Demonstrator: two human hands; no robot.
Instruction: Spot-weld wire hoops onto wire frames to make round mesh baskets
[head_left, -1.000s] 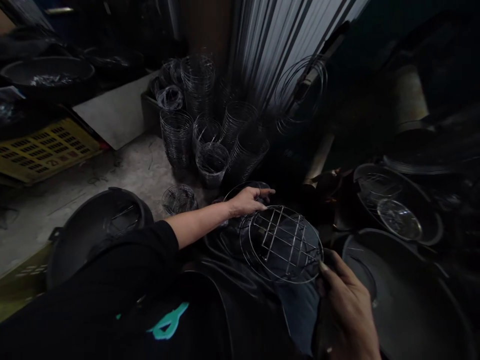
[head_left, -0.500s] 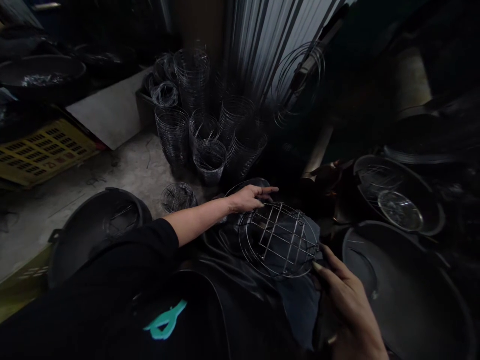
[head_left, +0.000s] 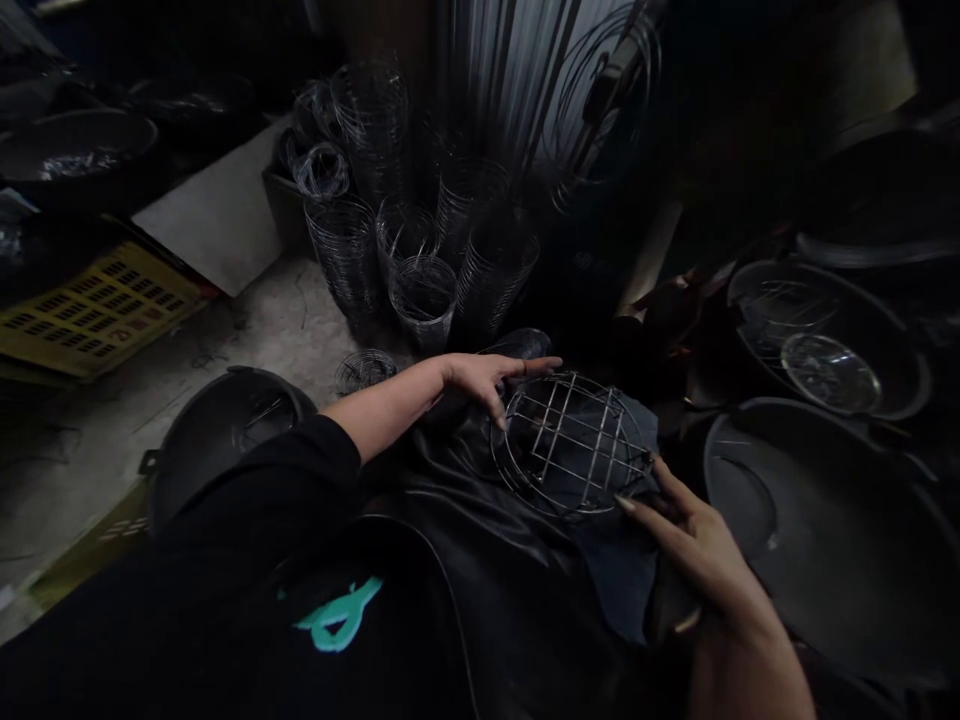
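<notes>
A round wire basket (head_left: 571,445) with a grid bottom lies tilted on the dark cloth over my lap. My left hand (head_left: 484,377) reaches across to its far left rim with fingers stretched out and apart, the thumb pointing down at the wire. My right hand (head_left: 686,540) comes in from the lower right. Its thumb and fingers pinch the basket's near right rim. A black sleeve with a teal mark covers my left arm.
Stacks of similar wire baskets (head_left: 420,255) stand on the concrete floor ahead. A black tub (head_left: 217,435) sits to the left, a large black tub (head_left: 832,530) to the right, and another tub (head_left: 825,330) holding wire parts behind it. A yellow crate (head_left: 90,310) lies at far left.
The wire basket has shifted a little away from me and settled lower on my lap. My left hand has spread over its far rim; my right hand has stayed on the near rim.
</notes>
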